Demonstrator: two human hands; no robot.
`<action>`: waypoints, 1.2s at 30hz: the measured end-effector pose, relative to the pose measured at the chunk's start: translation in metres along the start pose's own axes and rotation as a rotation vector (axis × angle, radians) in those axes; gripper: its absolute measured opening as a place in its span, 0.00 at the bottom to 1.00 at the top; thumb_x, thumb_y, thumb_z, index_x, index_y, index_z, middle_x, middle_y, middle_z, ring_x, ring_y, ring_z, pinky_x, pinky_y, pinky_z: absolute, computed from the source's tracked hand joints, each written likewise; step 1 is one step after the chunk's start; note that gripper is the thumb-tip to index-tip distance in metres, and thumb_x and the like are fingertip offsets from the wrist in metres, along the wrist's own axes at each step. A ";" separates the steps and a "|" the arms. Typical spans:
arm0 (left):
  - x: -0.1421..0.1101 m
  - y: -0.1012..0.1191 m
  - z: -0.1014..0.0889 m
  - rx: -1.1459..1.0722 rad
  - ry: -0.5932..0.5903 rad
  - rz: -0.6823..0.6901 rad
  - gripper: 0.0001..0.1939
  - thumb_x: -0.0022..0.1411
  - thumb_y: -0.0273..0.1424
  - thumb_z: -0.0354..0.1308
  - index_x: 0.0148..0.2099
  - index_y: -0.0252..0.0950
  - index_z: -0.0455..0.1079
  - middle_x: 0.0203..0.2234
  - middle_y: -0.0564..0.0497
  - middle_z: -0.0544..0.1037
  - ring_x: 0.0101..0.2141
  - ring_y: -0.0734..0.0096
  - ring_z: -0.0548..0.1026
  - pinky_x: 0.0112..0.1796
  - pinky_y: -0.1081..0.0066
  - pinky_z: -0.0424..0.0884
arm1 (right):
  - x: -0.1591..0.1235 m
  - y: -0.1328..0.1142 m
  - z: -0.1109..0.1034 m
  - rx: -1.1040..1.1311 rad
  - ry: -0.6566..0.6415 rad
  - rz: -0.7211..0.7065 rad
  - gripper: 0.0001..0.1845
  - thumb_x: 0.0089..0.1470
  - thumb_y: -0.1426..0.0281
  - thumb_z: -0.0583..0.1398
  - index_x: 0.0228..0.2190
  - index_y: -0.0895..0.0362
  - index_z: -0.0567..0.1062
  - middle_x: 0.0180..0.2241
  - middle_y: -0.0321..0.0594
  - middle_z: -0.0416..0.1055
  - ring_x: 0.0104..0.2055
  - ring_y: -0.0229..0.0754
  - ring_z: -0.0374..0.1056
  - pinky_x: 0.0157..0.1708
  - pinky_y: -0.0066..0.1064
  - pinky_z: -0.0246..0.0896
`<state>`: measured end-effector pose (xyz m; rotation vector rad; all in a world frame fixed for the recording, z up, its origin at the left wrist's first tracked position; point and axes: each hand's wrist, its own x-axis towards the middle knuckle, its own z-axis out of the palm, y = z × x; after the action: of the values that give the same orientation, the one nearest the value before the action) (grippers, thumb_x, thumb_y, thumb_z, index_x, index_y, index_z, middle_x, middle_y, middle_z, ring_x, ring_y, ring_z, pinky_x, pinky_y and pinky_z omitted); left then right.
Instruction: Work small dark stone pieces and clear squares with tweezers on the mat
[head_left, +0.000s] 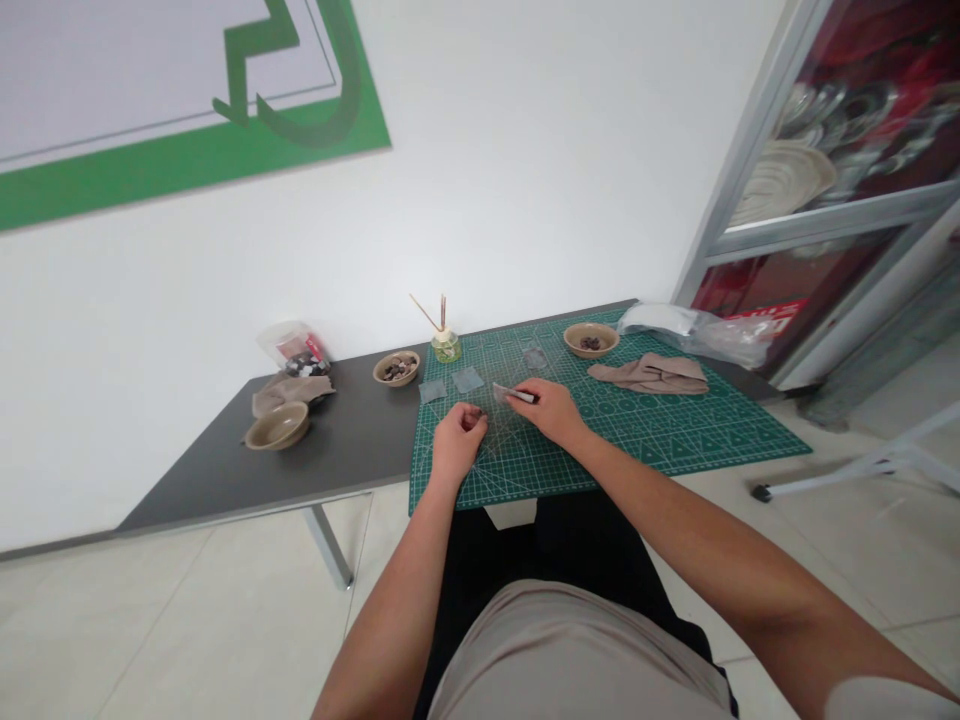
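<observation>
My right hand (553, 408) is closed on a small clear plastic bag (504, 394), held over the green cutting mat (637, 440). Just left of it, my left hand (456, 440) is closed with its fingertips together; a small dark thing seems to show there, too small to name. Beyond my hands, small clear plastic squares lie on the mat: one flat bag (433, 391) at the left, another bag (468, 379) beside it, and a third bag (534, 357) farther back. A bowl of dark and light small pieces (397, 368) stands left of the mat.
A bowl with a few dark pieces (592, 340) and a folded brown cloth (651, 374) are on the mat's right. Near the wall stands a reed diffuser (445, 345). Farther left are a tan bowl (277, 427), a cloth (292, 391) and a clear bag (294, 347).
</observation>
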<state>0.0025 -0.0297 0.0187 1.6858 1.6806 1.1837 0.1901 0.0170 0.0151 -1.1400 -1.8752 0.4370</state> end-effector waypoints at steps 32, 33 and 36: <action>-0.005 0.002 -0.002 -0.022 0.034 0.047 0.10 0.58 0.34 0.55 0.26 0.36 0.67 0.19 0.57 0.67 0.24 0.75 0.64 0.28 0.74 0.59 | -0.021 -0.020 0.031 -0.178 -0.234 -0.408 0.29 0.59 0.80 0.50 0.61 0.55 0.65 0.60 0.44 0.65 0.61 0.44 0.63 0.60 0.42 0.62; -0.005 0.001 -0.002 -0.028 0.035 0.046 0.10 0.58 0.34 0.56 0.26 0.36 0.68 0.19 0.57 0.68 0.24 0.75 0.64 0.28 0.74 0.59 | -0.021 -0.019 0.030 -0.185 -0.237 -0.396 0.29 0.59 0.80 0.50 0.61 0.56 0.64 0.60 0.45 0.65 0.61 0.44 0.63 0.59 0.42 0.63; -0.005 0.001 -0.002 -0.068 0.029 0.038 0.08 0.58 0.35 0.57 0.30 0.36 0.71 0.22 0.56 0.72 0.25 0.75 0.67 0.30 0.74 0.62 | -0.023 -0.019 0.031 -0.202 -0.228 -0.347 0.28 0.60 0.80 0.49 0.61 0.59 0.64 0.60 0.48 0.65 0.60 0.45 0.64 0.57 0.42 0.65</action>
<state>0.0022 -0.0351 0.0192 1.6737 1.6138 1.2737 0.1588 -0.0080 -0.0006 -0.8926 -2.3071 0.1886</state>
